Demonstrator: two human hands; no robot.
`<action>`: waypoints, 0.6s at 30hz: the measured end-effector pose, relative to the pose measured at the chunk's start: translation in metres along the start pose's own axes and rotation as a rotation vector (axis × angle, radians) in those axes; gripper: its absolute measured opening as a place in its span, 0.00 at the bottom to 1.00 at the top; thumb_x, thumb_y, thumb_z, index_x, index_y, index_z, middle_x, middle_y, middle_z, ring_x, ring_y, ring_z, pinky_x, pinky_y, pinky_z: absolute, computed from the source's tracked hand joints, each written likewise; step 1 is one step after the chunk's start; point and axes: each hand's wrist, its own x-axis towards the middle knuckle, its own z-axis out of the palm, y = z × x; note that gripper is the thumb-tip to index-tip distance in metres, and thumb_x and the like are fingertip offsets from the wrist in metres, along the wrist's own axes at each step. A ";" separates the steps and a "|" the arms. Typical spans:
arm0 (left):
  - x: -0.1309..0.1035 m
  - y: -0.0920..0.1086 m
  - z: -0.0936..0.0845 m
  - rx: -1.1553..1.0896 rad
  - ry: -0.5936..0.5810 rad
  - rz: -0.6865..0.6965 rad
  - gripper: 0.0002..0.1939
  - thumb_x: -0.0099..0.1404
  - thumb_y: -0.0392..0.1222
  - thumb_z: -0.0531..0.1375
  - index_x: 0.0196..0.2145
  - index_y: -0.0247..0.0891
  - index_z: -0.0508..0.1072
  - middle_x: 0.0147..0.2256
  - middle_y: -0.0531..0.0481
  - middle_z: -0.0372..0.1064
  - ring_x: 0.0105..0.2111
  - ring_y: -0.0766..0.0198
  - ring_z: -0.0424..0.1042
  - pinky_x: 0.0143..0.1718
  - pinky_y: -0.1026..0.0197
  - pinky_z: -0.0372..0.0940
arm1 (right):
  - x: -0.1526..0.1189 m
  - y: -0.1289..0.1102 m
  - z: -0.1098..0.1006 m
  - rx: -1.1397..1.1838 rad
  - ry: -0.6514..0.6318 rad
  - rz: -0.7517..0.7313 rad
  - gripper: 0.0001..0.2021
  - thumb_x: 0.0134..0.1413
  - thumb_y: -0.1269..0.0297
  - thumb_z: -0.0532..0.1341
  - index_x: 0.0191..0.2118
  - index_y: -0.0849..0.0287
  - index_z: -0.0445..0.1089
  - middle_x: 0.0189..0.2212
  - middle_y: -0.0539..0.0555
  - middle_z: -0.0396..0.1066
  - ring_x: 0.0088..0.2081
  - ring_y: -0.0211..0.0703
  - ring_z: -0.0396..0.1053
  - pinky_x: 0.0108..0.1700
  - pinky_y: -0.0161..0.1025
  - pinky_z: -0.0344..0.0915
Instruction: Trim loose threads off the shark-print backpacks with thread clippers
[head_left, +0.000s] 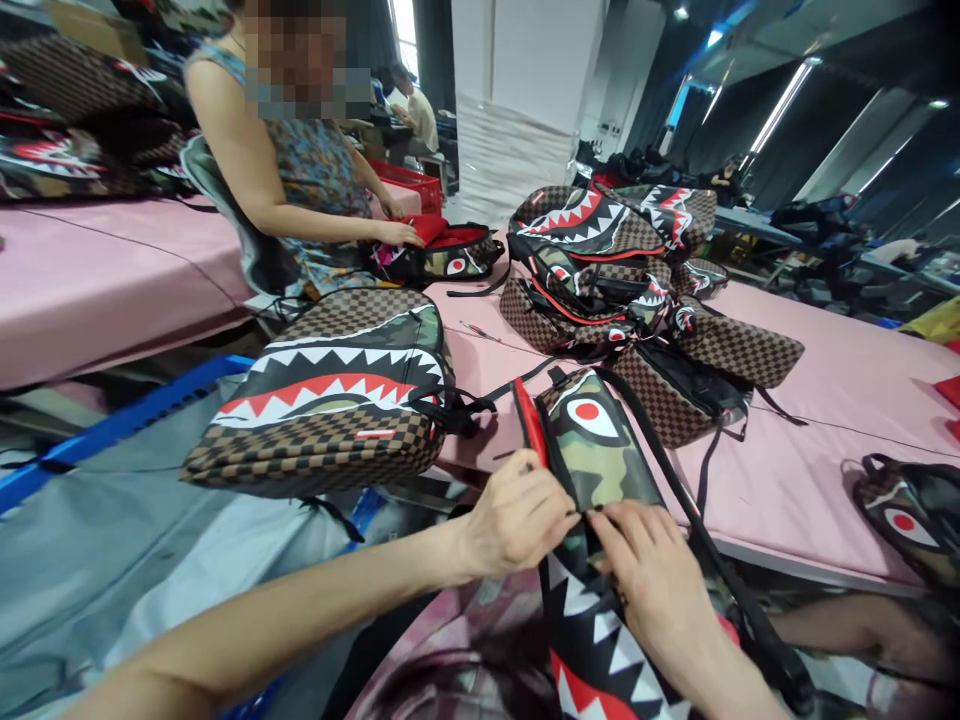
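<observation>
A camouflage backpack (607,455) with a red-and-white eye and shark teeth stands between my hands, over my lap and against the table edge. Its zipped edge is partly open, showing a strip of red lining (532,422). My left hand (519,512) is closed, its fingertips pinching the bag's edge seam just below the eye. Close beside it, my right hand (654,570) grips the same edge with bent fingers, its palm against the side panel. The fingertips of both hands nearly meet. Whether a zipper pull is between them is too small to tell.
A checked shark-mouth backpack (337,400) lies to the left, by a blue-rimmed crate (112,425). Several similar bags (592,235) are piled on the pink table (810,480). Across from me, a person (315,190) handles a red-lined bag (450,252). Another backpack (904,520) sits at right.
</observation>
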 end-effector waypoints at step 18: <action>-0.032 -0.163 0.088 -0.489 -0.309 -1.405 0.15 0.61 0.41 0.47 0.20 0.34 0.61 0.15 0.51 0.60 0.20 0.67 0.64 0.25 0.64 0.60 | -0.127 0.081 0.114 0.790 0.661 1.383 0.23 0.38 0.42 0.62 0.25 0.61 0.67 0.19 0.49 0.63 0.24 0.40 0.61 0.28 0.37 0.57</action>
